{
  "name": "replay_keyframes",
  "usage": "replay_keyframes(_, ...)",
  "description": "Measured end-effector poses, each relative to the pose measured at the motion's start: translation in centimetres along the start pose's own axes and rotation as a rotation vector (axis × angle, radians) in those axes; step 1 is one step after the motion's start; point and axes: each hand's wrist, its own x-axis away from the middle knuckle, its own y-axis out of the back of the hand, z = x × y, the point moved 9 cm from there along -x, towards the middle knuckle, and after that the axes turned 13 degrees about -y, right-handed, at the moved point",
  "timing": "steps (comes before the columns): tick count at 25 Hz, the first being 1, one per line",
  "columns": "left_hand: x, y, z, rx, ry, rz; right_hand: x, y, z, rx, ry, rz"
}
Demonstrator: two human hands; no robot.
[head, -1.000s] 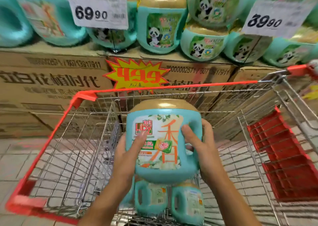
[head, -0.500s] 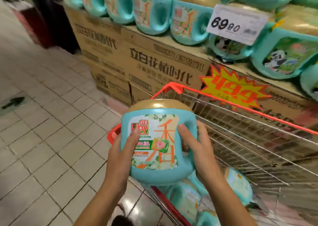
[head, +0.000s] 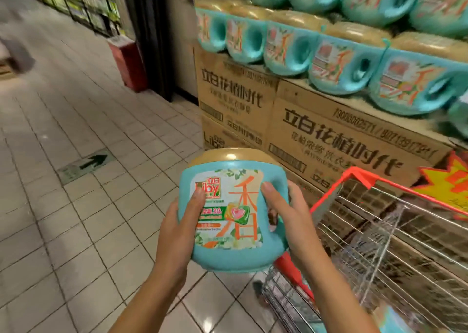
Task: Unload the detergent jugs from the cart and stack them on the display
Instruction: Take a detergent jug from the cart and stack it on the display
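- Teal plastic detergent jug with a gold cap [head: 243,251]: held in the air above the floor, upright, long axis near vertical, cap up and tipped slightly away, label toward the camera.
- Left hand [head: 177,231] grips its left side, thumb on the label; right hand [head: 291,221] grips the handle side, thumb on the front.
- Red-rimmed wire shopping cart [head: 359,178] just right of the jug, lower.
- Behind: rows of matching teal jugs [head: 339,61] on stacked brown cardboard cartons [head: 329,135].
- Beige tiled floor [head: 76,231] at left, green arrow marker [head: 88,164] set in it.

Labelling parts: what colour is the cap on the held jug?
The cap is gold, on the teal jug; head view shows it best.
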Motion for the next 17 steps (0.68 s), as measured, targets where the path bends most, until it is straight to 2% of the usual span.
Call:
replay_keyframes(8, -12.3, 2.6, -3.2, 0.015, -0.021, 0.137, -9.0, -6.5, 4.3, -0.080, 0.041, -0.048)
replay_keyframes(17, -33.2, -0.8, -8.3, 0.039, -0.127, 0.284, -24.7, -9.9, 15.6, -0.083, 0.196, -0.085)
